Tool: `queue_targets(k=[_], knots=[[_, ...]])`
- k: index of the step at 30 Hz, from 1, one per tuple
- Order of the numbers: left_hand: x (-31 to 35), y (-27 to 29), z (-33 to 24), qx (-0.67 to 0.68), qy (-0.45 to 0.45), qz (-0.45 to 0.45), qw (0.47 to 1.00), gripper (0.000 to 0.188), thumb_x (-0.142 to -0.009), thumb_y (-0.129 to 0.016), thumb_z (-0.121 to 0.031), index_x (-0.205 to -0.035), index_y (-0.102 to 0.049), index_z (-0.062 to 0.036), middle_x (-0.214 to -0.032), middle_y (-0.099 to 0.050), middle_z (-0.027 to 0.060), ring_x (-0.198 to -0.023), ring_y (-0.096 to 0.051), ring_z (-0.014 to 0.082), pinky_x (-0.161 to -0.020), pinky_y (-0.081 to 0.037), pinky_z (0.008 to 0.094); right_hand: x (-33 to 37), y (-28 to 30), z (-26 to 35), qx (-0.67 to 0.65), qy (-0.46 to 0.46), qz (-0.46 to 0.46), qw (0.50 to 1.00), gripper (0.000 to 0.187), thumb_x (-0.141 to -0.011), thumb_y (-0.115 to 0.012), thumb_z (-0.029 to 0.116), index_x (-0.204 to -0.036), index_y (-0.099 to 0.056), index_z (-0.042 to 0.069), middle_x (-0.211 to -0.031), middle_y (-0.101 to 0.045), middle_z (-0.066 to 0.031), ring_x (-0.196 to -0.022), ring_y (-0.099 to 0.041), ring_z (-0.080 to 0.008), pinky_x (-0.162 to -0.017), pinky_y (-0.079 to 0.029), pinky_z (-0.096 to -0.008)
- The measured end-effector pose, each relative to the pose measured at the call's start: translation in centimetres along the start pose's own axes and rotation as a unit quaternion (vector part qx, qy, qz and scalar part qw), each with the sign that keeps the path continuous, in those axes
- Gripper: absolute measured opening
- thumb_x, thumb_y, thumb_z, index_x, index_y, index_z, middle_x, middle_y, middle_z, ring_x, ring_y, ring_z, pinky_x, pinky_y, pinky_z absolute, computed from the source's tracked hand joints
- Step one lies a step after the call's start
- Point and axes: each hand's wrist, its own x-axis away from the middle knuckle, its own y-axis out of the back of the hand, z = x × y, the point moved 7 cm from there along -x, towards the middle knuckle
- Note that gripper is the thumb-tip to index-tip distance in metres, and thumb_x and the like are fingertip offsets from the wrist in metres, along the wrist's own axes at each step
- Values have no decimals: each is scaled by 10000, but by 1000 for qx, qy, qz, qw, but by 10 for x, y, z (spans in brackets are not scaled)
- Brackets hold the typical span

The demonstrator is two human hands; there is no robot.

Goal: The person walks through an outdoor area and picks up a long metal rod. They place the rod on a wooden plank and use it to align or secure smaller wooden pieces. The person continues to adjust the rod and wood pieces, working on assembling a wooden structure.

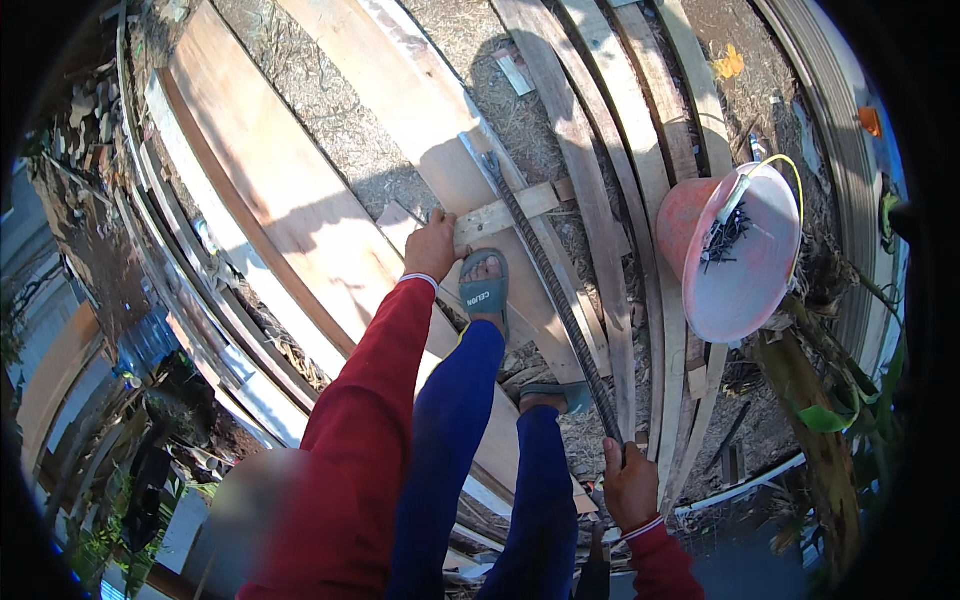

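My right hand [632,487], low on the right, is wrapped round the near end of a long ribbed steel pry bar [545,270]. The bar slants away to the upper left, and its flattened, claw-like tip [488,160] rests at the edge of a wide board [425,110]. Across that board lies a short wooden slat [482,224], which the bar passes over. My left hand [430,246] grips the slat's left end with curled fingers. Just beside this hand, my sandalled foot [484,290] stands on the board.
Long planks [255,140] lie side by side to the left, and narrower timbers [590,130] to the right. A red bucket [740,295] with a yellow handle holds dark nails [727,238]. My other foot [560,397] is near the bar. A trunk and leaves [825,420] stand at the lower right.
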Motion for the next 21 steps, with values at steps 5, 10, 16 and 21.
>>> queue_targets(k=[5,10,16,21], knots=[[71,-19,-57,416,215,-31,883,639,-944,-481,-605,-994,-674,2,-920,-677,222,-857,-655,400,-798,-487,475,3,-23,0,36,32,-47,998,467,-993,-511,424,-756,-547,23,-611,-604,-244,-574,-613,-454,-538,-457,-557],[134,-30,-176,479,339,12,810,699,-973,-350,-620,-979,-643,14,-940,-669,285,-901,-645,442,-810,-473,519,11,-33,0,67,28,-115,991,467,-991,-500,448,-778,-543,34,-622,-620,-226,-565,-624,-431,-536,-482,-531],[134,-46,-191,378,394,-20,838,622,-1002,-352,-534,-1026,-625,25,-934,-674,281,-894,-646,456,-810,-473,547,-23,-90,-43,51,45,-125,990,464,-978,-513,471,-809,-545,40,-624,-627,-215,-565,-638,-417,-528,-492,-517],[128,-76,-191,381,386,-79,836,616,-1009,-341,-532,-1029,-620,18,-896,-670,287,-857,-645,469,-781,-479,546,-62,-146,-82,10,91,-137,986,430,-976,-532,424,-837,-564,18,-644,-629,-237,-583,-642,-428,-547,-508,-523]])
